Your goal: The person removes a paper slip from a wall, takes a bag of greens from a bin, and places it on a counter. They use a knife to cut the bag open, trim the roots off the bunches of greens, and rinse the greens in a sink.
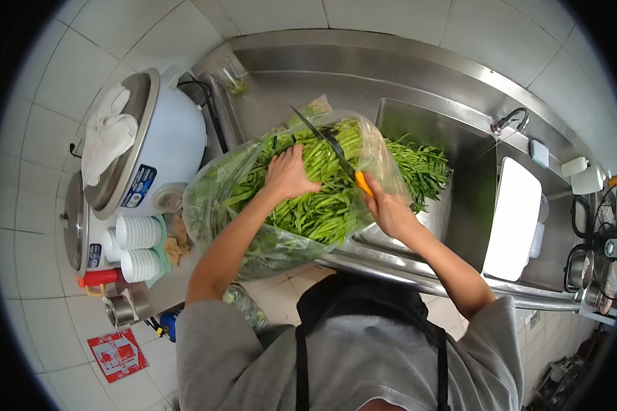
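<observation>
A big clear plastic bag (209,198) lies opened out on the steel counter, packed with long-stemmed leafy greens (319,212). On top of those stems rests my left hand (293,175), its thumb spread away from the fingers; the fingertips partly sink among the greens. My right hand (391,211) grips a knife (337,147) by its orange handle. The dark blade points up and left across the bunch, near some dark ties around the stems. More cut-looking greens (418,171) lie in the sink to the right of the bag.
Left of the bag stand large rice cookers (175,130), one with a white cloth (110,140) on its lid. Stacked white cups (140,233) sit below them. At right are a faucet (511,121), a white cutting board (514,219) and a sink basin wall (469,195).
</observation>
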Motion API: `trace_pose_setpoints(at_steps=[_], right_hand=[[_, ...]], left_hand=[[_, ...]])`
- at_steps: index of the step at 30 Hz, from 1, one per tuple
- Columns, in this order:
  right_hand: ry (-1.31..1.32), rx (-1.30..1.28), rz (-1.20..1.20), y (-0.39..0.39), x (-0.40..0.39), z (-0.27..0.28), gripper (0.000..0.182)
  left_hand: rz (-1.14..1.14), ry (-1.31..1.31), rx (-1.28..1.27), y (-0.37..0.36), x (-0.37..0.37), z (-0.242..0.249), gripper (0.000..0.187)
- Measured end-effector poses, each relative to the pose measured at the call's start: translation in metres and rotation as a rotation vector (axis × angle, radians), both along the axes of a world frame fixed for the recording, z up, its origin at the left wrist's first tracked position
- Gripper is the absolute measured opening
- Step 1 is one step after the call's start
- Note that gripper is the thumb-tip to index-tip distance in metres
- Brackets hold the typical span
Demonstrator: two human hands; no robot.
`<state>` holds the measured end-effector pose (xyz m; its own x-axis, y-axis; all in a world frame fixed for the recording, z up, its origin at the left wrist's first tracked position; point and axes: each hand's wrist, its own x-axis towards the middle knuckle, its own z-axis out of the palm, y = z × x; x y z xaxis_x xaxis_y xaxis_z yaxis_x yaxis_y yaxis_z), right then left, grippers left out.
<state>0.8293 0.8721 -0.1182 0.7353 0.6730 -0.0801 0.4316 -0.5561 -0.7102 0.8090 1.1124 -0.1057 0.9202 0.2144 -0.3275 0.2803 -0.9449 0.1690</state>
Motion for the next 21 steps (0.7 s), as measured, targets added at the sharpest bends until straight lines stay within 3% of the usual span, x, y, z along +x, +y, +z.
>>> trace_pose_setpoints(at_steps=[5,9,14,18,21], right_hand=[[-0.015,-0.039,-0.028,0.015,0.001,-0.015,0.050],[-0.024,-0.020,-0.034,0.046,0.020,-0.037,0.051],[0.036,-0.081,-0.038,0.013,-0.005,-0.043,0.050],[0.095,-0.076,-0.054,0.032,0.014,-0.041,0.048],[0.139,0.015,-0.028,-0.002,-0.003,-0.028,0.049]], left_hand=[[0.081,0.118,-0.100,0.012,0.014,-0.002,0.106],[0.009,0.025,0.051,0.000,0.005,-0.006,0.100],[0.060,0.074,-0.094,0.005,0.010,0.001,0.093],[-0.079,-0.091,-0.016,0.002,-0.001,-0.014,0.093],[-0.162,-0.136,0.147,-0.012,-0.018,-0.020,0.090]])
